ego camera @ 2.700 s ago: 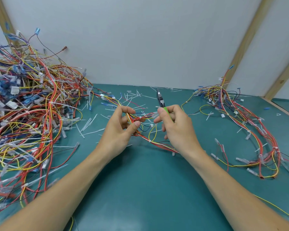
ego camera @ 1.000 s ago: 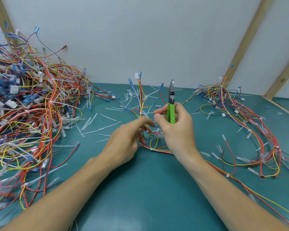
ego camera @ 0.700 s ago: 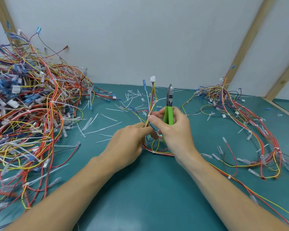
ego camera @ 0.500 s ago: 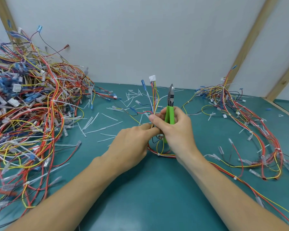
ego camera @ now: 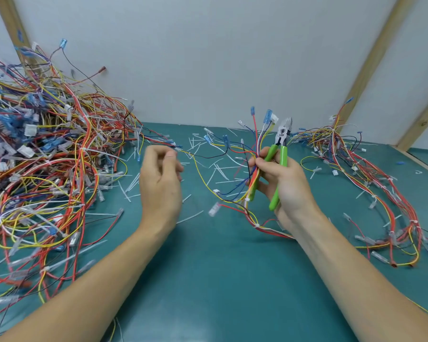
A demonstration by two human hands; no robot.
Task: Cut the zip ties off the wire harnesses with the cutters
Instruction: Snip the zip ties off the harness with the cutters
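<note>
Teal mat [ego camera: 220, 267]: right hand [ego camera: 286, 186] fingers clamp green-handled cutters [ego camera: 278, 164] plus multicoloured harness [ego camera: 253, 169]; left hand [ego camera: 161, 183] fingers loosely curled, empty.

Near mat [ego camera: 223, 280] open; harness pile [ego camera: 42, 174] blocks left, harnesses [ego camera: 371, 183] right.

a teal-green table top [ego camera: 220, 267] is seen, met at its far edge by a white wall. taking the scatter of cut white zip tie pieces [ego camera: 215, 169] as landmark: a large tangled heap of wire harnesses [ego camera: 42, 169] is piled to its left, and a smaller spread of harnesses [ego camera: 371, 183] is laid to its right. loose clear terminal sleeves are strewn among both.
</note>
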